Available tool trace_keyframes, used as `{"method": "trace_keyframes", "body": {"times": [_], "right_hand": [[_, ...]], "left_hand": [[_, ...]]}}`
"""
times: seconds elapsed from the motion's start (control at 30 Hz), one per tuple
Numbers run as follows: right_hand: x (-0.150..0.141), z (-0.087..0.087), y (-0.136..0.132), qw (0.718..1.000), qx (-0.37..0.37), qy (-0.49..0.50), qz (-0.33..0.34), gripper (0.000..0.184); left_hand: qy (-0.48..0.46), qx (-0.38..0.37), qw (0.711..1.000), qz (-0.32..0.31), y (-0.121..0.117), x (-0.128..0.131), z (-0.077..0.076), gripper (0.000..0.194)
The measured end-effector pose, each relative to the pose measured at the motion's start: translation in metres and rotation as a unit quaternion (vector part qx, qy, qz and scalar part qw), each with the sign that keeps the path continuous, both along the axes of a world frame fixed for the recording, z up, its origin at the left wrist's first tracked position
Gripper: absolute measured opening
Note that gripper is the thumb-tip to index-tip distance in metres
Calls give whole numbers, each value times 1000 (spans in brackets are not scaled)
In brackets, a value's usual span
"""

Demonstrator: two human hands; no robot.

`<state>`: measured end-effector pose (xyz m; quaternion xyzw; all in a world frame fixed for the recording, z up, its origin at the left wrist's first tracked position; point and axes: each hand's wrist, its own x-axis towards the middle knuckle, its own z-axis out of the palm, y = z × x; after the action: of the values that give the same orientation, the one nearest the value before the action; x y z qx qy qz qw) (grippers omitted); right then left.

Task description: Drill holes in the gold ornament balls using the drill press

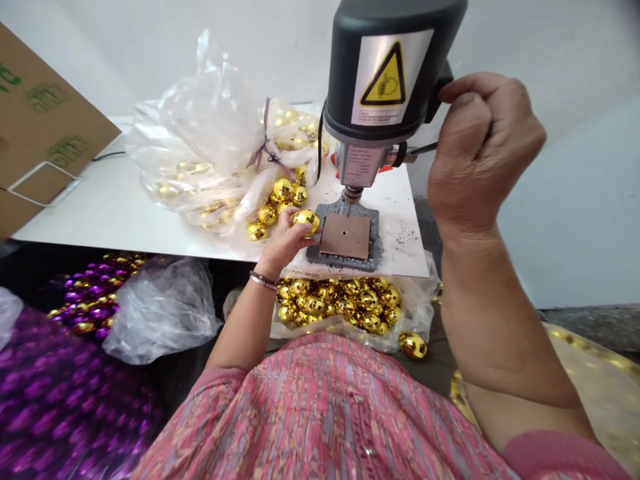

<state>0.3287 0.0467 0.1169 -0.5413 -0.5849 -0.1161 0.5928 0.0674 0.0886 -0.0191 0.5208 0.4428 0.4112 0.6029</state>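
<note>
My left hand (286, 243) holds a shiny gold faceted ball (307, 223) between thumb and fingers. The ball is beside the left edge of a brown square plate (344, 241), which has a small hole and lies on the grey base (374, 230) of a bench drill press (380, 73). Above the plate is the drill chuck (353, 195), apart from the ball. On the machine's right side, my right hand (483, 143) is closed round the end of the thin lever (424, 149); the grip itself is hidden by the fingers.
Clear plastic bags (200, 147) of gold balls stand on the white table (90, 207), some balls spilling out. Below the front edge is an open bag (415, 300) full of gold balls. A cardboard box (45, 127) is at left, above purple balls (85, 293). Dark shavings lie around the base.
</note>
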Motion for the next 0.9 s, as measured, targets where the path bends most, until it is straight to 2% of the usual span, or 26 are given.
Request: {"method": "trace_keyframes", "body": {"times": [0.07, 0.13, 0.23, 0.33, 0.43, 0.6, 0.77, 0.9], "right_hand": [[0, 1, -1, 1000, -2, -4, 0, 41], [0, 3, -2, 1000, -7, -9, 4, 38], [-1, 4, -4, 1000, -7, -7, 11, 37], [-2, 4, -5, 1000, 3, -1, 17, 37], [-3, 5, -6, 1000, -3, 1, 30, 37], [-7, 5, -6, 999, 2, 19, 29, 37], [-10, 6, -5, 999, 32, 13, 19, 40], [3, 21, 10, 1000, 11, 13, 4, 40]], "left_hand": [[-82, -69, 994, -28, -9, 3, 2, 60], [-131, -100, 985, -47, -15, 8, 2, 60], [-188, -160, 967, -57, -20, 13, 1, 49], [-215, -217, 951, -49, -21, 15, -1, 50], [-215, -208, 953, -40, -20, 16, 0, 40], [-149, -122, 981, -18, -21, 20, 8, 59], [-225, -179, 957, -31, -22, 23, 11, 50], [-210, -175, 961, -37, -21, 24, 12, 54]]}}
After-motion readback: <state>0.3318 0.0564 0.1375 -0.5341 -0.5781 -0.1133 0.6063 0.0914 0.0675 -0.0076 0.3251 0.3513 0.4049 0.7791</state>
